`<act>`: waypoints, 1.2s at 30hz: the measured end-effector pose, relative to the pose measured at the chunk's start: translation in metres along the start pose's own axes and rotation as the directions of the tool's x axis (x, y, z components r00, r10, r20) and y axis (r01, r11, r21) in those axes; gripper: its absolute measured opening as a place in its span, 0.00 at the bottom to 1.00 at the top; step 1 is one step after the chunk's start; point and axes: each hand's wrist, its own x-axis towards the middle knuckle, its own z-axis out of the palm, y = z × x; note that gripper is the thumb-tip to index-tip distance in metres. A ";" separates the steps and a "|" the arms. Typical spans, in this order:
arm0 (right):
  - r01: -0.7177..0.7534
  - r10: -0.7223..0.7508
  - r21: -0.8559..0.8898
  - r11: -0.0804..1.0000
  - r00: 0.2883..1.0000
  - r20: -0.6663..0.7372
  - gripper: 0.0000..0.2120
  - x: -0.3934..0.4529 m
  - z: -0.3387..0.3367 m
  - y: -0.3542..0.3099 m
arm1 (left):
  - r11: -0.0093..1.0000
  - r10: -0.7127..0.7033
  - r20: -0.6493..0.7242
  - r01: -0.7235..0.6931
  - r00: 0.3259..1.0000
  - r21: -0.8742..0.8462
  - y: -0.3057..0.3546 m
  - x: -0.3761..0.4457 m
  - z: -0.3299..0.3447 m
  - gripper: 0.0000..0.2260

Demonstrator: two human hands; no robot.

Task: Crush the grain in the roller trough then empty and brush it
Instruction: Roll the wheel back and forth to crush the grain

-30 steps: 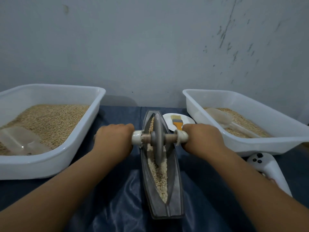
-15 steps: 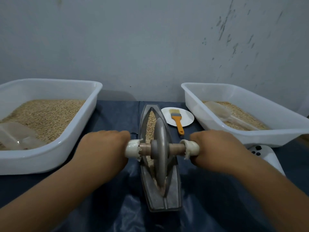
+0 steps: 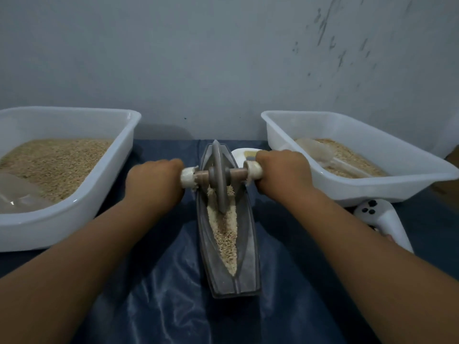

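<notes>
Now the roller (image 3: 219, 176) stands upright at the far end of the trough (image 3: 228, 244), its disc in the grain (image 3: 224, 234), between the two hands. Left hand (image 3: 155, 182) and right hand (image 3: 282, 170) each clench an axle end, the grip tight.

One head-worn camera looks forward and down from above the near edge of the table (image 3: 310, 306), facing the wall (image 3: 223, 58) behind its far edge. It sits close: both forearms fill the lower corners, and the trough (image 3: 248, 244) runs away from it at centre, a tub (image 3: 82, 207) near each side edge.
</notes>
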 end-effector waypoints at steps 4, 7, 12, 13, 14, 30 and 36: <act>-0.032 0.024 0.090 0.995 0.996 0.082 0.08 -0.005 0.002 0.005 | 0.999 0.042 0.023 -0.042 0.999 0.020 0.003 0.002 -0.009 0.07; -0.062 0.027 0.140 0.988 0.971 0.238 0.08 -0.024 -0.006 0.010 | 0.995 0.085 0.039 -0.086 0.996 0.042 0.008 -0.013 -0.026 0.09; -0.025 -0.068 0.209 0.978 0.901 0.428 0.09 -0.068 -0.051 0.021 | 0.974 0.217 -0.022 -0.215 0.976 0.072 0.008 -0.051 -0.050 0.20; -0.022 -0.084 0.223 0.974 0.887 0.455 0.09 -0.073 -0.058 0.023 | 0.966 0.248 -0.042 -0.245 0.968 0.078 0.008 -0.056 -0.055 0.25; -0.025 -0.091 0.232 0.972 0.875 0.475 0.09 -0.075 -0.063 0.024 | 0.966 0.252 -0.050 -0.248 0.966 0.078 0.007 -0.059 -0.058 0.28; -0.076 0.074 0.119 0.990 0.997 0.023 0.13 0.003 0.016 0.010 | 0.994 0.074 -0.020 -0.072 0.997 0.082 0.003 0.022 -0.008 0.09; -0.052 0.020 0.132 0.990 0.973 0.229 0.07 -0.021 -0.011 0.014 | 0.995 0.091 0.044 -0.093 0.995 0.043 0.005 -0.007 -0.022 0.07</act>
